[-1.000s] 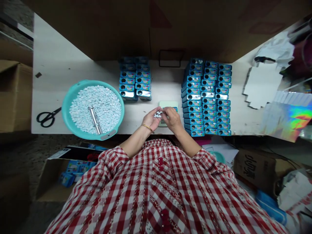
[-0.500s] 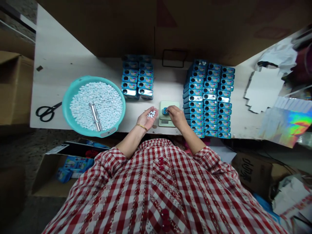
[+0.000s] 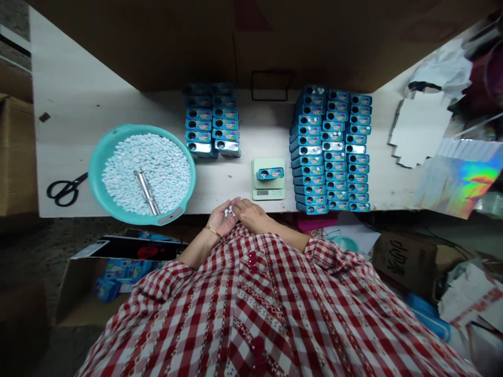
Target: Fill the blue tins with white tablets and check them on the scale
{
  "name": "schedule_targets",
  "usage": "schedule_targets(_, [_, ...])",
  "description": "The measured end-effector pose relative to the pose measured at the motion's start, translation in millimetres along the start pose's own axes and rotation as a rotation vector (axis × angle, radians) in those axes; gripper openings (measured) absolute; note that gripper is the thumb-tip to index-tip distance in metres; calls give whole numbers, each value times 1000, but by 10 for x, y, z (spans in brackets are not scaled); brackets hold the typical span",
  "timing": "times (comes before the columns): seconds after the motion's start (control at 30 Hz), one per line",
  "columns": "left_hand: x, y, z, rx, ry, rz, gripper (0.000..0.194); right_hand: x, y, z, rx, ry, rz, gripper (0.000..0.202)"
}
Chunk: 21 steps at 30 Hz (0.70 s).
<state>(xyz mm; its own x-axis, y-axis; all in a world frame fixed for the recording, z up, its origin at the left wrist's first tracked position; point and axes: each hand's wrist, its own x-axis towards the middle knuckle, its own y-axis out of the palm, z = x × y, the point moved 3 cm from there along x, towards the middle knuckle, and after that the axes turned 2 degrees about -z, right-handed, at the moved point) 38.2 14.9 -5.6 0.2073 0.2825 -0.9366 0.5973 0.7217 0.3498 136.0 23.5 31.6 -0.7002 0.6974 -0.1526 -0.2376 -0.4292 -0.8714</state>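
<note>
My left hand (image 3: 222, 218) is cupped palm up near the table's front edge and holds a few small white candies (image 3: 229, 211). The fingers of my right hand (image 3: 254, 215) are bent together and reach onto the left palm beside the candies. What those fingertips pinch, if anything, is hidden. Beyond both hands, a blue box (image 3: 270, 173) with a dark round opening lies on a pale green kitchen scale (image 3: 269, 194), untouched by either hand. White pieces show inside its opening. The scale's display is too small to read.
Left, a turquoise basin (image 3: 94, 175) holds many white candies and a metal cylinder (image 3: 146, 192). Scissors (image 3: 65, 192) lie farther left. Blue boxes stand in rows behind the scale's left (image 3: 198, 124) and at its right (image 3: 308, 170). A large cardboard box (image 3: 188, 47) overhangs the back.
My right hand has let go of the blue box on the scale and moved to my left palm. My left hand has drawn back toward my body. The view has shifted slightly.
</note>
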Motion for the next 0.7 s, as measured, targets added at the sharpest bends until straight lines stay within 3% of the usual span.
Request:
schedule_targets(0.13, [-23,-120,15,-22,-13,-24,24,6,61,6,51,-51,-4,18])
schedule_targets(0.33, [-31,-45,22,-16,-9,13,23,-6,5,-70,152,-54,-99,16])
schedule_targets(0.53, [28,185,-37,93,24,153,26,-132,-387,-725,253,179,-481,20])
schedule_targets(0.6, [44,243,-60,110,43,158,26,-139,-488,-920,168,249,-479,21])
schedule_targets(0.7, [55,285,-66,112,52,162,26,-117,-535,-1073,50,304,-356,23])
